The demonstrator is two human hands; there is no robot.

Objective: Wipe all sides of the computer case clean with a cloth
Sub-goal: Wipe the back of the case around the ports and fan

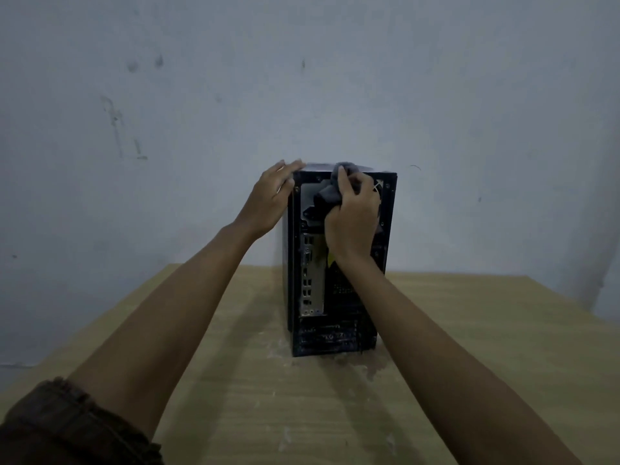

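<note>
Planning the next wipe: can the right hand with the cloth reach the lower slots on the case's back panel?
Probably yes: the right hand grips the cloth high on the computer case, and the lower slots face the person, uncovered.

Right hand (352, 216) grips cloth (330, 193) against case (335, 297) (apparently upright), left hand (268, 199) steadying.

The computer case (335, 340) is black, and its rear panel is streaked with pale dusty marks near the bottom. A port plate (310, 280) set into it is silver-grey with small dark openings, and a small yellow patch (330, 260) shows on the same panel. The cloth (327, 196) is plain grey. The table (302, 414) is light tan with fine wood grain and whitish smudges. The wall (302, 78) is pale blue-grey, marked with dark scuffs. The sleeve (67, 427) is dark brown
</note>
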